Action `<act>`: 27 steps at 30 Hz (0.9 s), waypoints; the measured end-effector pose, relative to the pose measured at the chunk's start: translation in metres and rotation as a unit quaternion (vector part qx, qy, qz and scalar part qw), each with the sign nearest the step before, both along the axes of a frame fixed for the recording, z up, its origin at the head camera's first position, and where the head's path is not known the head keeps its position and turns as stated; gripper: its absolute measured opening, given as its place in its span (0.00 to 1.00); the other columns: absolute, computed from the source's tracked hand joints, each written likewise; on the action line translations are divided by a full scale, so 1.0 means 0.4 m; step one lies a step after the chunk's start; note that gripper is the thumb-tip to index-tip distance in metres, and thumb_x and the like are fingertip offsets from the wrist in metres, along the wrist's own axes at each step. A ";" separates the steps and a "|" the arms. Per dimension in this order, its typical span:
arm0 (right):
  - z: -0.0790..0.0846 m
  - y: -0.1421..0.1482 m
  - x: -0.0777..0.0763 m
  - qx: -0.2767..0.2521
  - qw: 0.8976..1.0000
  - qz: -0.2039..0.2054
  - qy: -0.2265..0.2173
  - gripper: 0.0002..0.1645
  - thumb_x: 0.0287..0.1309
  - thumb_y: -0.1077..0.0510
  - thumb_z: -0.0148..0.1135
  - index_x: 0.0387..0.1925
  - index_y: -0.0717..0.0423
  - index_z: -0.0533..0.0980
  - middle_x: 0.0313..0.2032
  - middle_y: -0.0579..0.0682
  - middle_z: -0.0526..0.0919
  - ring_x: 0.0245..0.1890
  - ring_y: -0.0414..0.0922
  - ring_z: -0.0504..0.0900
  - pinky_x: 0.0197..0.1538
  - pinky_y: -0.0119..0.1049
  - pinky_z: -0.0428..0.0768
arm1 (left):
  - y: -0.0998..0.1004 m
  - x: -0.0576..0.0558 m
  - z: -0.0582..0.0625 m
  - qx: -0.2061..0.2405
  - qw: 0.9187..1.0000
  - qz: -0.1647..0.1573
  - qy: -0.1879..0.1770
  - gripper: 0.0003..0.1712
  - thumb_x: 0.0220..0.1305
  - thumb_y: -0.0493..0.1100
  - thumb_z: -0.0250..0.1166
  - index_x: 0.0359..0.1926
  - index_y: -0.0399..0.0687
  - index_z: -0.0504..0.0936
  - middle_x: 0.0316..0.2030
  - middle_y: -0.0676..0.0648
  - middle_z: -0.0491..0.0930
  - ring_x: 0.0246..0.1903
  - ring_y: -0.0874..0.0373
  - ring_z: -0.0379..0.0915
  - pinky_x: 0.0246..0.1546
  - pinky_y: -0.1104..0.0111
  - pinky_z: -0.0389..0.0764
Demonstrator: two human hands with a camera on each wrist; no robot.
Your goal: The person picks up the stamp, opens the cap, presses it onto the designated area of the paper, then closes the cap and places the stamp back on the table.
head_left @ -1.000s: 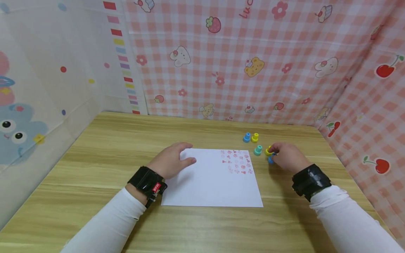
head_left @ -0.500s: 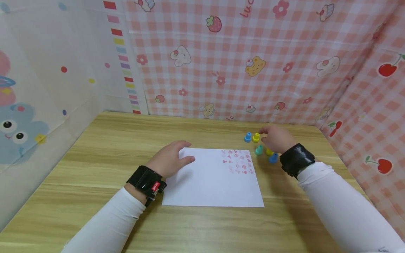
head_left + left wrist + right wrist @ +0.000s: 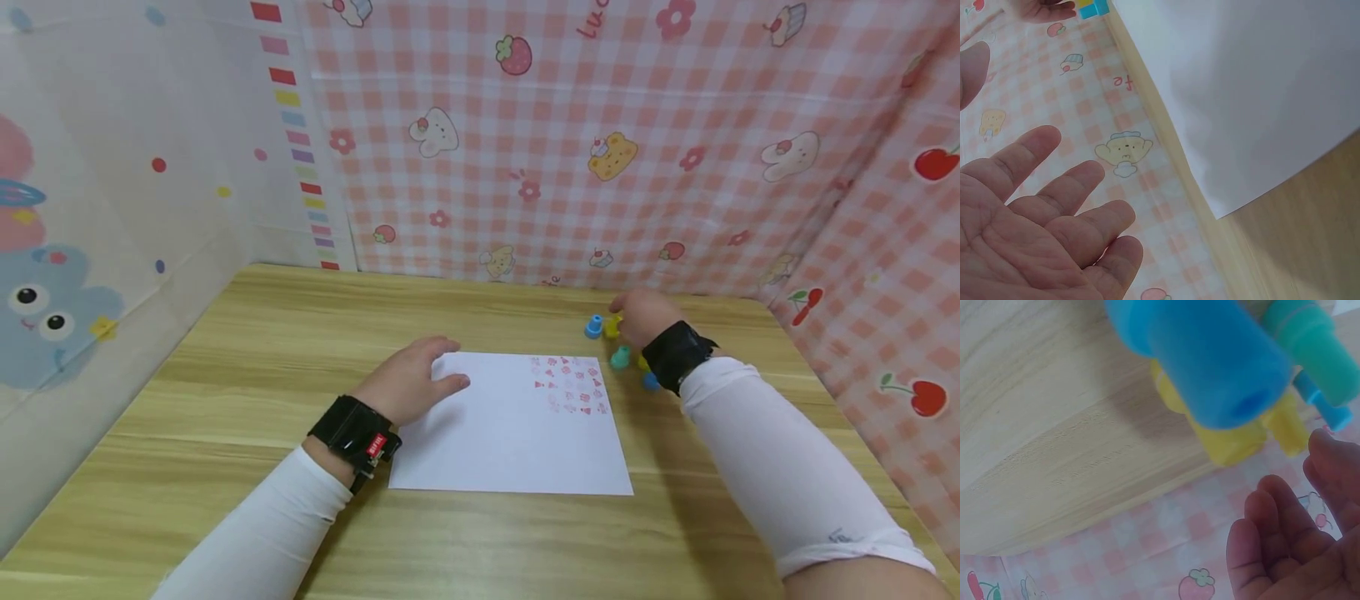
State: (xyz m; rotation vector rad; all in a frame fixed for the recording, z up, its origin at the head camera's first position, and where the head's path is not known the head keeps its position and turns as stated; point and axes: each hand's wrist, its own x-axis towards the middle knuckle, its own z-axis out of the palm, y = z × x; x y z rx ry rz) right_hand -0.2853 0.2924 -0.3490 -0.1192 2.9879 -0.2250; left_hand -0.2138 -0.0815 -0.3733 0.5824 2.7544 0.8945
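Note:
My left hand (image 3: 405, 385) hovers over the left part of a white sheet of paper (image 3: 510, 450), fingers and thumb spread and holding nothing. Rows of small red and pink stamped prints (image 3: 573, 383) cover the sheet's upper right corner. Beyond that corner, my right hand (image 3: 651, 317) reaches to the far yellow stamp (image 3: 612, 326), partly covering it. In the right wrist view its loosely bent fingers (image 3: 1272, 519) are apart from the stamps. Next to the yellow one stands a blue stamp (image 3: 593, 327). Nearer are a teal stamp (image 3: 620, 358) and a second blue stamp (image 3: 1210, 369).
Another yellow stamp (image 3: 1225, 444) is partly hidden behind the nearer blue one. The wooden table (image 3: 480, 542) ends at a pink checked cloth (image 3: 465, 192) at the back. Patterned cloth walls also close off the left and right sides.
My right hand has left the nearer yellow and blue stamps and moved back and slightly left to the far yellow stamp. The left hand keeps its place over the paper.

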 end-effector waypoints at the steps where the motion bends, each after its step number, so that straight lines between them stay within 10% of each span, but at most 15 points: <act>1: -0.002 0.000 -0.002 0.005 1.000 0.002 0.003 0.22 0.71 0.64 0.60 0.64 0.64 0.78 0.57 0.66 0.84 0.49 0.58 0.82 0.64 0.59 0.80 | 0.000 0.001 0.000 0.000 1.000 -0.001 0.001 0.37 0.75 0.58 0.64 0.76 0.46 0.69 0.77 0.40 0.66 0.77 0.42 0.63 0.76 0.45 0.66; 27: -0.017 0.011 -0.024 0.012 1.000 -0.026 -0.005 0.20 0.75 0.63 0.55 0.63 0.65 0.77 0.55 0.65 0.85 0.47 0.58 0.82 0.61 0.61 0.81 | 0.009 0.005 -0.007 -0.003 1.000 0.004 -0.001 0.35 0.74 0.57 0.66 0.74 0.46 0.72 0.76 0.41 0.68 0.75 0.43 0.66 0.75 0.45 0.68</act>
